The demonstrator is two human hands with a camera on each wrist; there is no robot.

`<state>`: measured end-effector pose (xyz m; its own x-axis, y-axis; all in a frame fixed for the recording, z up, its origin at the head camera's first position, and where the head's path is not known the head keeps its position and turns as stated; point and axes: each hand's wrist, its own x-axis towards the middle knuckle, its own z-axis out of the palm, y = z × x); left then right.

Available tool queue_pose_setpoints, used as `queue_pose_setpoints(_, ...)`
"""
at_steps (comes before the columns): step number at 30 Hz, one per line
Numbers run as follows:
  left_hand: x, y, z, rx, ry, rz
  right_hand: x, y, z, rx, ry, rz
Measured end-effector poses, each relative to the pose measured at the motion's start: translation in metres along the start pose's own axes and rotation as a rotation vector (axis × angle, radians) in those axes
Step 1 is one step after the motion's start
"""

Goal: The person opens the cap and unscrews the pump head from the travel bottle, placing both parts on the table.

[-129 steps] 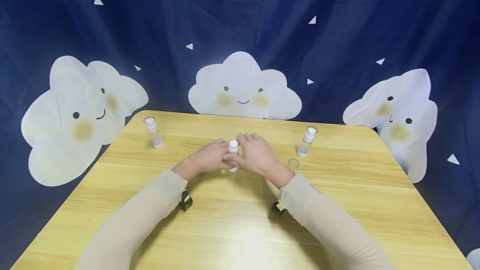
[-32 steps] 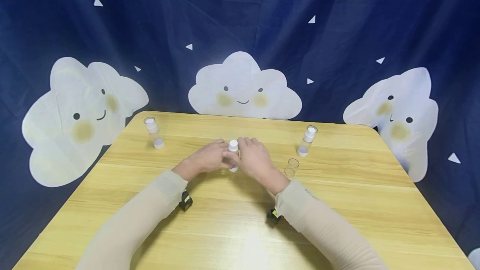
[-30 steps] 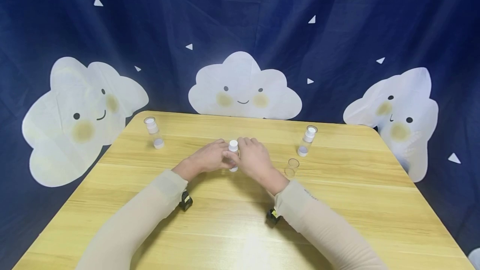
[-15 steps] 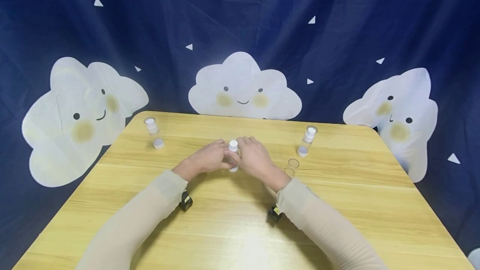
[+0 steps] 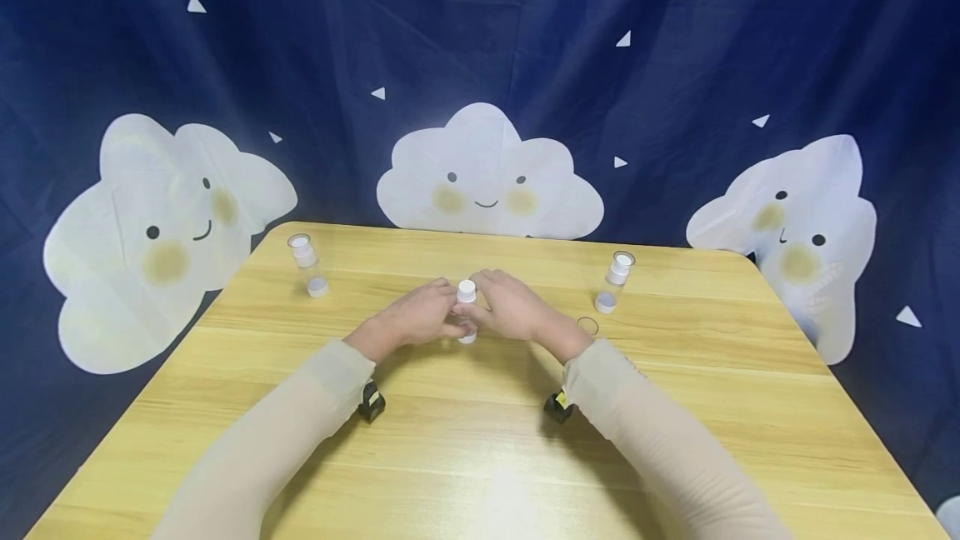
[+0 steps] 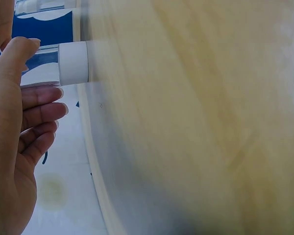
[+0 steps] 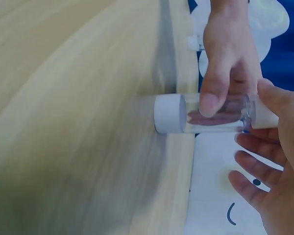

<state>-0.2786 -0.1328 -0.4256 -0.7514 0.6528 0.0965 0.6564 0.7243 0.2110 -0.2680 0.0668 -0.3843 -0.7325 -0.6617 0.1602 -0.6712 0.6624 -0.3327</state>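
A small clear bottle with a white base and white top stands upright at the table's middle. My left hand grips its clear body, thumb across the front in the right wrist view. Higher up, my right hand has its thumb and index finger around the white top, the other fingers spread loosely. The left wrist view shows the bottle's white base down at the tabletop. Right of my right wrist is a clear cap, only its rim showing; the forearm hides the rest.
Two similar bottles with clear caps on stand on the wooden table: one bottle at the back left, another bottle at the back right. Behind the table hangs a dark blue curtain with clouds.
My right hand has turned about the bottle's top, its wrist swinging to the right and away from me, covering more of the loose clear cap. The left hand and bottle have stayed put.
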Motion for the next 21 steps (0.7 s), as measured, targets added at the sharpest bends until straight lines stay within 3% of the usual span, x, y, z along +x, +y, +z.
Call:
queue_pose_setpoints(10,0.0004,-0.0009,0.0016,-0.007,0.005,-0.001,0.0012,0.0051,-0.0057,0.05,-0.082,-0.003)
queue_pose_setpoints(21,-0.0003,-0.0002,0.001,-0.016,0.002,-0.008,0.0012,0.0036,-0.01,0.084,-0.071,0.0)
